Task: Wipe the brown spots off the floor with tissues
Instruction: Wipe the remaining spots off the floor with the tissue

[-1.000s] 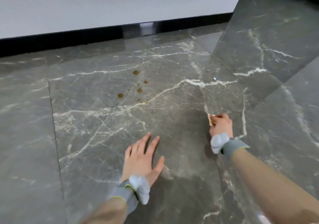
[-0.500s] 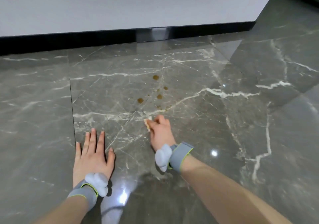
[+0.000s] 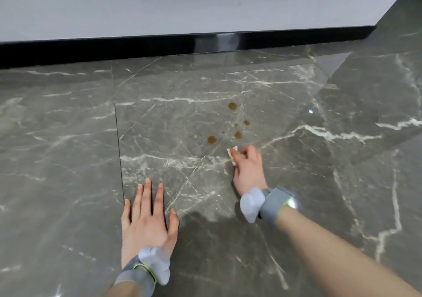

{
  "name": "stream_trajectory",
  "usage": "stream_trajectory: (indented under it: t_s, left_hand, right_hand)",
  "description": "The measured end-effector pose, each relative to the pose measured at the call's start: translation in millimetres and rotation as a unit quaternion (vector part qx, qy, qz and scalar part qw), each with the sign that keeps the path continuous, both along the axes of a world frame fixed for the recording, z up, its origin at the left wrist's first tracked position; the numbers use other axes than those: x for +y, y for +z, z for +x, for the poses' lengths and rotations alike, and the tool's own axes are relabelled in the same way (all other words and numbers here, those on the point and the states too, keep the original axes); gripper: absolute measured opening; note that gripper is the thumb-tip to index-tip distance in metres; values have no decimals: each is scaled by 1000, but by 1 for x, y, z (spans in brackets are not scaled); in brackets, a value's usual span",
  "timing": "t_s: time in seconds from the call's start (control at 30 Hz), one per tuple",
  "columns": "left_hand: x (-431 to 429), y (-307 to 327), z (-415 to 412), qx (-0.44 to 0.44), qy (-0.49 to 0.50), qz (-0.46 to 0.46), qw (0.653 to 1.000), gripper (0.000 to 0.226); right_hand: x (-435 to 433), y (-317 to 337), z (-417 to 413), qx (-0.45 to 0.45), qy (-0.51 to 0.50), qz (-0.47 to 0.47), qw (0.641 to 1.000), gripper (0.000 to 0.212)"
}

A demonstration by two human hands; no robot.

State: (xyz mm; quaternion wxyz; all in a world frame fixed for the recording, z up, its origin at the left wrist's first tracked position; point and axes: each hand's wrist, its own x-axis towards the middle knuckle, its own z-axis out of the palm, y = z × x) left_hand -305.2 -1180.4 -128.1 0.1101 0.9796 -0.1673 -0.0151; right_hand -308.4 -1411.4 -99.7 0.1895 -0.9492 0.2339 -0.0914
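Observation:
Several brown spots dot the grey marble floor, the largest being one far spot and one on the left. My right hand grips a small wad of tissue, stained brown, and holds it down on the floor just below the spots. The wad shows only at my fingertips. My left hand lies flat on the floor to the lower left, fingers straight and spread, holding nothing. Both wrists wear grey bands.
A white wall with a black skirting board runs across the far side, close behind the spots. The wall ends at a corner on the right, where the floor continues. A tile joint runs left of my left hand.
The view has swung, so the spots now sit nearer the centre-right. My right hand with the tissue has come from the right up to just below the spots. My left hand stays flat on the floor.

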Motion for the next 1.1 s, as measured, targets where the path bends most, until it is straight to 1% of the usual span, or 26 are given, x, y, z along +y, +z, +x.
stream_trajectory:
  t_s: [0.03, 0.1, 0.13, 0.17, 0.2, 0.23, 0.27, 0.33, 0.4, 0.43, 0.47, 0.5, 0.57, 0.63, 0.67, 0.7, 0.73, 0.77, 0.8, 0.87, 0.9, 0.97, 1.0, 1.03, 1.07, 1.1]
  left_hand:
    - [-1, 0, 1, 1, 1, -3, 1000, 63]
    - [0, 0, 1, -1, 2, -8, 1000, 63]
    - [0, 0, 1, 2, 2, -14, 1000, 63]
    - [1, 1, 3, 0, 1, -22, 1000, 63]
    - [1, 1, 1, -3, -2, -29, 1000, 63]
    - [3, 1, 3, -9, -5, -32, 999, 64]
    - [2, 0, 0, -11, -10, -35, 999, 65]
    - [3, -1, 3, -8, -13, -41, 999, 67]
    - [1, -1, 2, -5, -12, -37, 999, 67]
    - [2, -2, 3, -2, -12, -33, 999, 67]
    - [2, -2, 3, -3, -9, -30, 999, 67]
    - [2, -2, 3, -2, -8, -30, 999, 67]
    - [1, -2, 3, -6, -6, -35, 999, 67]
    - [2, -3, 4, -7, -8, -39, 999, 67]
    - [3, -4, 4, -8, -11, -37, 999, 67]
    - [3, -4, 4, -7, -13, -33, 999, 67]
    - [3, -5, 5, -3, -15, -29, 999, 67]
    - [3, -5, 6, -1, -13, -28, 1000, 67]
    - [4, -5, 6, 1, -10, -30, 1000, 66]
    - [4, -5, 4, -2, -4, -36, 999, 66]
    - [3, -4, 3, -7, -4, -39, 999, 66]
    - [2, -4, 2, -12, -7, -40, 999, 66]
    - [2, -5, 2, -11, -8, -39, 999, 66]
    - [2, -6, 2, -12, -9, -37, 999, 66]
    - [3, -7, 2, -13, -9, -34, 999, 66]
    - [3, -7, 2, -13, -9, -32, 999, 67]
  right_hand:
    - [24, -2, 3, -5, 69, 10, 998, 48]
    - [56, 1, 2, 4, 194, 14, 981, 41]
    - [56, 2, 1, 12, 234, 7, 972, 41]
    - [48, 3, 2, 12, 240, 9, 971, 42]
    - [30, 2, -1, 8, 209, 8, 978, 42]
    - [8, -1, -1, 2, 148, 8, 989, 40]
    - [-20, -2, -7, 2, 64, 2, 998, 37]
    - [-68, 0, -9, 9, -91, -10, 996, 36]
    - [-87, 7, -4, 8, -174, -4, 985, 36]
    - [-82, 7, 7, 12, -181, -3, 983, 37]
    - [-70, 6, 20, 10, -152, -8, 988, 37]
    - [-53, 4, 32, 5, -96, -10, 995, 38]
    - [-4, -3, 54, -15, 46, -8, 999, 37]
    - [45, -6, 67, -27, 191, 1, 981, 35]
    - [61, -5, 68, -38, 246, 7, 969, 35]
    - [66, -3, 69, -45, 283, 17, 958, 36]
    - [60, -1, 68, -48, 290, 25, 955, 36]
    - [43, 0, 67, -47, 269, 21, 962, 34]
    - [22, 0, 64, -54, 226, 3, 973, 33]
    - [-33, -2, 54, -67, 93, -46, 992, 36]
    - [-59, 0, 47, -50, 16, -56, 997, 38]
    - [-97, 10, 40, -8, -125, -61, 990, 45]
    - [-105, 14, 43, 8, -179, -53, 982, 44]
    - [-106, 16, 50, 27, -214, -43, 975, 39]
    - [-99, 16, 60, 44, -216, -39, 975, 35]
    - [-85, 17, 72, 46, -184, -32, 981, 36]
